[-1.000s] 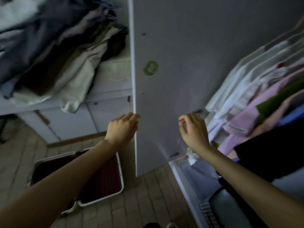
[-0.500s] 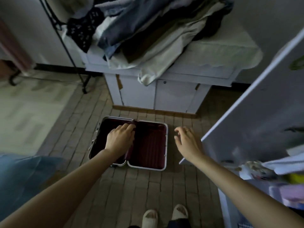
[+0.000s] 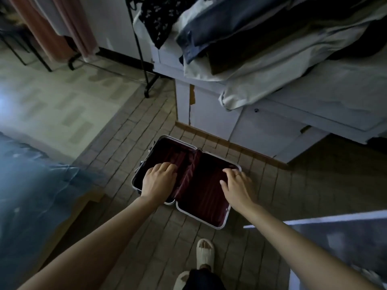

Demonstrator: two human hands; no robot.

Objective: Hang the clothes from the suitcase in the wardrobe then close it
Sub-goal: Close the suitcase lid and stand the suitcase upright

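An open suitcase (image 3: 222,226) with a silver rim and dark red lining lies flat on the tiled floor. Only lining shows in both halves. My left hand (image 3: 158,181) hovers over the left half, fingers loosely curled and holding nothing. My right hand (image 3: 237,187), a ring on one finger, is held over the right half with relaxed fingers. A corner of the white wardrobe door (image 3: 335,233) shows at the lower right.
A white cabinet (image 3: 261,130) piled with loose clothes (image 3: 261,34) stands just behind the suitcase. A black clothes rack leg (image 3: 144,76) is to its left. A blue-covered bed (image 3: 31,195) fills the left. My slippered feet (image 3: 205,254) stand in front of the suitcase.
A second ago my hands were at the wardrobe door. The view has turned to the floor, and both hands have moved out over the open suitcase.
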